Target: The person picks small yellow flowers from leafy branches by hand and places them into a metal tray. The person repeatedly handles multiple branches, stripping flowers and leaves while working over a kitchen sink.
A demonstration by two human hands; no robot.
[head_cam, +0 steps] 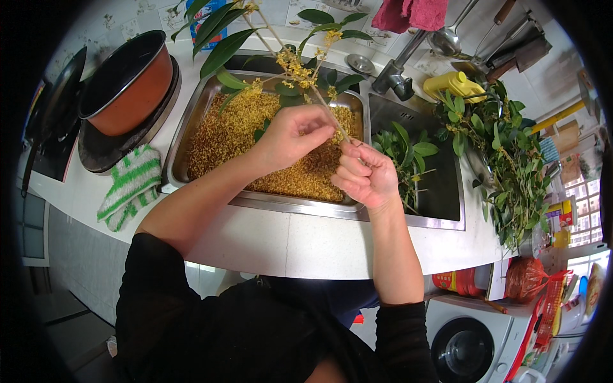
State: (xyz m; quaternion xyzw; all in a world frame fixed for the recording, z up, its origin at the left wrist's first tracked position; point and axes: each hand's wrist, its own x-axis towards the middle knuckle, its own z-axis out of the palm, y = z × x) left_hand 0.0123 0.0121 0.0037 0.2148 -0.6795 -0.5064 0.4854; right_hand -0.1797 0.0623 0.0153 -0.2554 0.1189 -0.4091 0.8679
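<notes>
My right hand point(366, 174) grips the lower end of a leafy branch point(327, 106) with small yellow blossoms point(295, 67). The branch rises up and away over a stainless-steel tray point(299, 206) filled with loose yellow and brownish blossoms point(230, 139). My left hand point(299, 136) is at the stem just above the right hand, its thumb and fingers curled close to it; whether they touch the stem I cannot tell. More green leafy sprigs point(407, 148) lie in the sink basin point(443, 191) to the right of the tray.
At the left stand an orange pot point(134, 95) and a green-and-white striped cloth point(131, 184). A heap of leafy branches point(512, 177) covers the right counter, near a yellow bottle point(448, 86). The faucet point(397, 72) stands behind the sink. A washing machine point(469, 335) is below right.
</notes>
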